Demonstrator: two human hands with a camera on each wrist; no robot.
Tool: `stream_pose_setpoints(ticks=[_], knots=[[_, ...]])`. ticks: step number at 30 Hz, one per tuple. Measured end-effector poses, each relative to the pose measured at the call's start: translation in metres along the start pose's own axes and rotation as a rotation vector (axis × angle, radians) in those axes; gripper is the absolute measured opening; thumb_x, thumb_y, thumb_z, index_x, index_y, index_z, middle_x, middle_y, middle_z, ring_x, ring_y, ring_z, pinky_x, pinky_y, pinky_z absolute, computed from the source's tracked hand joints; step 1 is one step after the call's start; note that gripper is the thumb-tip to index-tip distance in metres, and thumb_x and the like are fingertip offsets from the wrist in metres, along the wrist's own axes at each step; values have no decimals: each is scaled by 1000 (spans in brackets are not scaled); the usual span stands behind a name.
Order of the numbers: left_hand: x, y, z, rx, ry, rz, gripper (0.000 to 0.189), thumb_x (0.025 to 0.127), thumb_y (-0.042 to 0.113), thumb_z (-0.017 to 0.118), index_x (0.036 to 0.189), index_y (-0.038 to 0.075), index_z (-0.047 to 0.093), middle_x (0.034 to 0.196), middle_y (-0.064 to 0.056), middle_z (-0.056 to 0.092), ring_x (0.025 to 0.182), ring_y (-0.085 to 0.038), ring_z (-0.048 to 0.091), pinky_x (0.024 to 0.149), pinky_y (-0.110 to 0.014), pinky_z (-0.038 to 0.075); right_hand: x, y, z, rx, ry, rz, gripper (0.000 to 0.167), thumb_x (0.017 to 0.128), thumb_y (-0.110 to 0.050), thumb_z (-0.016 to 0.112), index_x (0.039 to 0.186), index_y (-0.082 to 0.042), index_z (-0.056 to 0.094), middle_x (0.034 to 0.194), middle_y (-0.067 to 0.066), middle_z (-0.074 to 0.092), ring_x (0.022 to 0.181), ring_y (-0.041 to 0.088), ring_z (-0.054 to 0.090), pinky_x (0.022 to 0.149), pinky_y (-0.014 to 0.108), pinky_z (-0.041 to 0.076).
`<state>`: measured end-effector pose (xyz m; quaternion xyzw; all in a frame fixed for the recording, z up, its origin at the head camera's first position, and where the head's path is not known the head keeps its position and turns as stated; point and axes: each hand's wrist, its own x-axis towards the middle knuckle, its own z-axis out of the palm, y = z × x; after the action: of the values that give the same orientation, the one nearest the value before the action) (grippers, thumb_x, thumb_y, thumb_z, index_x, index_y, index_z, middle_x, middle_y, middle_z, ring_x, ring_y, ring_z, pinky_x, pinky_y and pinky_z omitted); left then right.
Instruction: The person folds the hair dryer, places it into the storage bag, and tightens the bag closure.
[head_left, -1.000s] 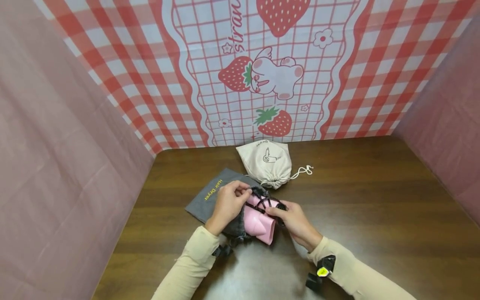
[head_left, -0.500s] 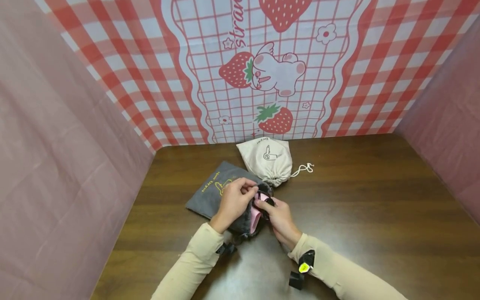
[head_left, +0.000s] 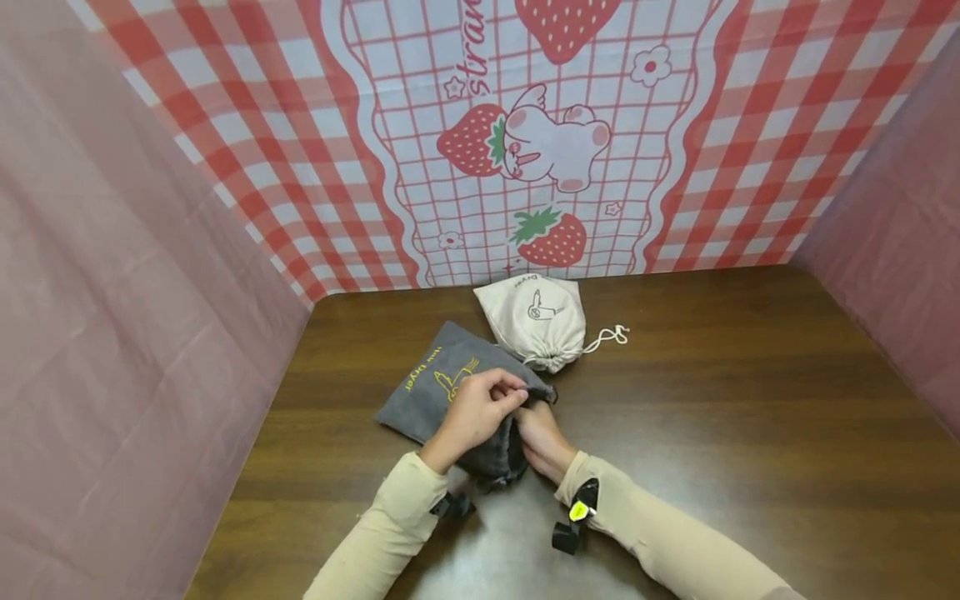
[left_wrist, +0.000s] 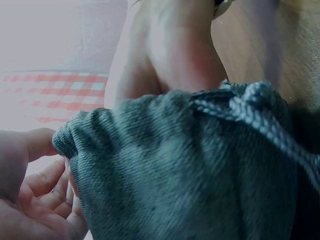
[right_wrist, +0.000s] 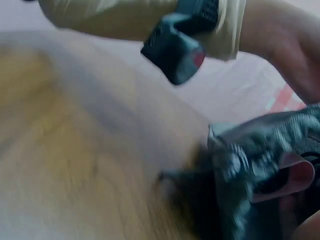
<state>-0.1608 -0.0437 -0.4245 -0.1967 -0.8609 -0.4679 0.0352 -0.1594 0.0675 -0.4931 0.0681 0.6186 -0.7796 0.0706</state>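
My left hand pinches the rim of a dark grey drawstring bag, which lies on the table with yellow hair dryer lettering and a drawing on it. Up to about the wrist, my right hand is inside the bag's mouth, its fingers hidden by the cloth. A pink hair dryer sits within the bag; only its nozzle end shows, in the right wrist view. In the left wrist view, thumb and fingers hold the gathered edge, and a braided drawstring hangs from it.
Behind the grey bag lies a cream drawstring bag, drawn closed, with its white cord trailing right. The wooden table meets a red-and-white strawberry cloth at the back. Pink curtains hang on both sides.
The pink hair dryer with its black cord has gone leftward into the grey bag, out of the head view. My right hand followed it in; the left keeps hold of the rim.
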Motion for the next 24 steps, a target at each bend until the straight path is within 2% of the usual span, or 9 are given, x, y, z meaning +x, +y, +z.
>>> stream_pose_setpoints(ticks=[2,6,9,12,15,17,20,22,24], knots=[[-1,0,0,-5,-2,1,11,87,13,69,92,5,73,81,-9,72,65,-6,59,62,-17,48,0,1,-3,-144,-25,-19,38,95,-3,44,130,9,52,129,17,60,116,18,56,103,32,43],[-3,-1,2,-10,9,-4,10,87,12,70,92,4,73,80,-10,72,65,-9,61,62,-17,48,-7,-2,-11,-537,-74,-138,38,98,-9,45,130,9,53,130,27,59,124,36,54,107,48,41],[-4,-2,3,-21,16,-19,10,86,11,70,91,3,73,80,-10,72,66,-10,60,61,-17,47,-19,-9,-20,-795,-106,-266,36,96,-8,51,126,11,54,123,31,61,118,43,57,100,54,44],[-6,-4,4,-37,20,-31,10,86,10,70,92,3,73,81,-11,73,66,-10,60,61,-17,47,-33,-23,-32,-975,-203,-393,30,94,-10,57,119,6,59,115,24,66,109,39,62,93,50,48],[-7,-4,4,-53,22,-38,10,86,10,70,92,2,73,80,-12,73,65,-9,60,59,-17,47,-40,-44,-48,-1032,-327,-460,22,93,-14,61,107,1,67,98,11,71,90,21,67,80,36,53],[-8,-5,3,-68,21,-39,10,86,10,70,92,2,72,79,-12,72,63,-10,61,58,-17,47,-37,-57,-59,-1022,-365,-483,17,93,-15,63,100,-2,71,88,4,72,78,10,63,71,27,51],[-8,-4,3,-96,8,-43,10,87,10,70,92,1,72,78,-13,72,61,-11,62,55,-17,47,-32,-71,-68,-994,-294,-484,10,90,-12,67,92,-4,71,79,1,71,69,4,58,64,22,48],[-9,-4,3,-102,-5,-44,11,87,9,70,93,1,71,78,-13,71,60,-12,63,55,-17,48,-29,-76,-71,-984,-235,-510,9,87,-11,70,92,-4,71,78,2,70,68,6,60,64,23,50],[-9,-5,4,-101,-16,-45,10,87,10,70,93,1,71,78,-13,71,60,-12,64,55,-17,48,-26,-78,-70,-998,-202,-565,15,84,-11,74,95,-2,70,81,4,70,71,11,63,65,25,52]])
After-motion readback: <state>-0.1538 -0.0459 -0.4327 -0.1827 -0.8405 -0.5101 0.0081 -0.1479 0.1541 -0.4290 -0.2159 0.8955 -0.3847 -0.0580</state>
